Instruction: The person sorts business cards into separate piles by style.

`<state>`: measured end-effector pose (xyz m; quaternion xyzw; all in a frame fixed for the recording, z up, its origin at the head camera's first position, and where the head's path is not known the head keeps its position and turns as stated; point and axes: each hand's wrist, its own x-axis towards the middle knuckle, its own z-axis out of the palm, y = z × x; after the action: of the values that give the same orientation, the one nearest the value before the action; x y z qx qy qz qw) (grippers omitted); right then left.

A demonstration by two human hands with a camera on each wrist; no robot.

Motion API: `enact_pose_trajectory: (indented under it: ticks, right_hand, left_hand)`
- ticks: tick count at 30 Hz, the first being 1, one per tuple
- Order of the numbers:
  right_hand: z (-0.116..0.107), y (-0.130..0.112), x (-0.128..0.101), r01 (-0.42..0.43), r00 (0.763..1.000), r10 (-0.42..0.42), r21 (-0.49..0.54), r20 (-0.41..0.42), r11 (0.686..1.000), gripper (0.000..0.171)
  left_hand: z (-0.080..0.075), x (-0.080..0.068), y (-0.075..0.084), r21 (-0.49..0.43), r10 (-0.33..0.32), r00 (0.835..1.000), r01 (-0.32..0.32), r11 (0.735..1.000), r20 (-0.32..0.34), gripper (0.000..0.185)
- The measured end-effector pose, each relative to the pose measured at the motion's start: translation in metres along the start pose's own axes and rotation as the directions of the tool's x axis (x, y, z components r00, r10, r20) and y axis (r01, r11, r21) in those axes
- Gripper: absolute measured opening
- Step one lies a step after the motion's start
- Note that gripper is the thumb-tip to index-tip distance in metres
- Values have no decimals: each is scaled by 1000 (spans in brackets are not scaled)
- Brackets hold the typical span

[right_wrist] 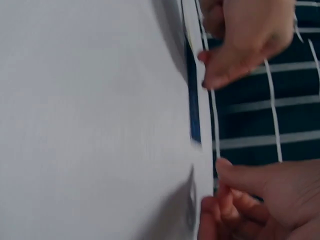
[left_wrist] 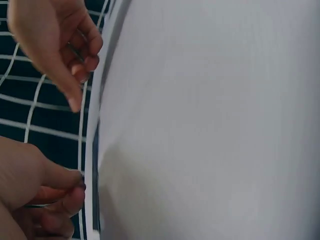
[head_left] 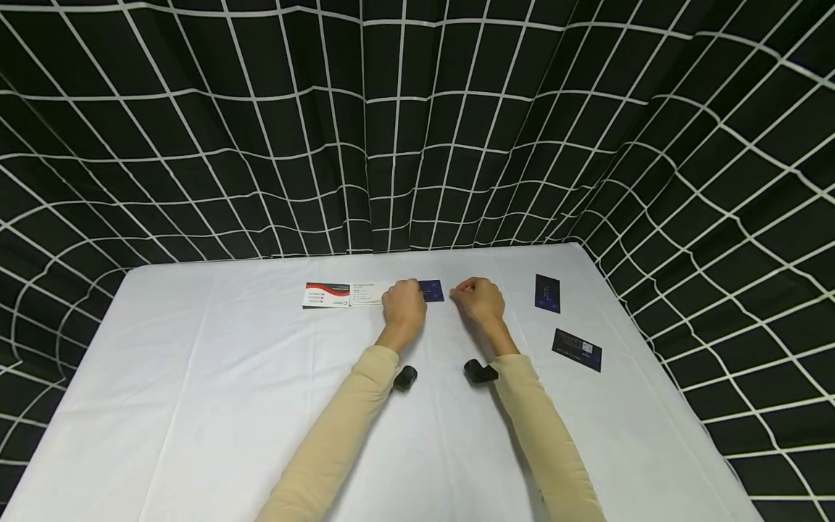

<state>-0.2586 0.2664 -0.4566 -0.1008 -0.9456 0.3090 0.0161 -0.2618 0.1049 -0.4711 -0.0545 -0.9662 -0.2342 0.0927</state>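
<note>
My left hand bends over a row of business cards near the far side of the table. Its thumb and fingertip pinch at the left part of a dark blue business card; a small dark bit shows between them in the left wrist view. Left of that hand lie a white business card with grey print and a white one with red and black waves. The middle of the row is hidden under the hand. Just right of the blue card, apart from it, my right hand hovers with loosely bent fingers and nothing visible in them.
Two more dark business cards lie to the right: an upright blue one and a tilted black one with a small square code. A white cloth covers the table. Black curtains with white grid lines stand behind and beside it.
</note>
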Motion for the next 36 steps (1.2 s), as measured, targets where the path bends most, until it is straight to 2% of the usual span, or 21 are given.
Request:
enact_pose_trajectory:
  ticks: [3, 6, 9, 12, 18, 21, 24, 26, 28, 30, 32, 33, 36]
  right_hand:
    - [-25, 24, -5, 43, 998, -43, 6, 37, 999, 24]
    - [-51, 52, -11, 70, 995, -70, 3, 74, 998, 24]
    - [-79, 85, -19, 79, 990, -79, 3, 117, 997, 28]
    - [-107, 115, -27, 81, 978, -75, -22, 192, 996, 38]
    - [-152, 160, -42, 82, 950, -24, -174, 310, 981, 59]
    - [-161, 173, -46, 89, 945, -25, -182, 327, 979, 61]
    - [-155, 175, -42, 113, 948, -64, -142, 311, 983, 55]
    - [-151, 176, -40, 140, 951, -99, -121, 294, 983, 51]
    - [-147, 178, -39, 167, 952, -132, -107, 275, 980, 47]
    - [-145, 181, -39, 179, 954, -151, -88, 258, 980, 44]
    - [-144, 185, -40, 189, 957, -167, -76, 237, 979, 42]
    - [-144, 187, -41, 189, 960, -170, -67, 222, 980, 41]
    - [-145, 193, -43, 196, 965, -185, -48, 184, 979, 40]
  left_hand:
    - [4, -5, 12, -57, 71, 997, -69, 996, 28, 9]
    - [8, -10, 23, -125, 155, 986, -146, 981, 66, 10]
    - [16, -14, 40, -196, 237, 965, -213, 957, 109, 11]
    - [21, -18, 58, -256, 296, 942, -251, 934, 157, 13]
    - [38, -28, 96, -336, 380, 888, -286, 897, 260, 25]
    - [46, -34, 117, -342, 404, 863, -298, 891, 303, 39]
    - [53, -35, 131, -318, 423, 838, -320, 892, 344, 58]
    - [58, -36, 140, -302, 444, 817, -347, 888, 369, 67]
    - [62, -38, 149, -304, 474, 791, -376, 875, 385, 68]
    - [67, -40, 157, -336, 495, 776, -380, 862, 391, 64]
    - [72, -41, 163, -386, 500, 775, -356, 851, 386, 57]
    - [74, -41, 165, -420, 492, 782, -327, 847, 383, 54]
    - [80, -42, 170, -508, 438, 817, -215, 834, 374, 44]
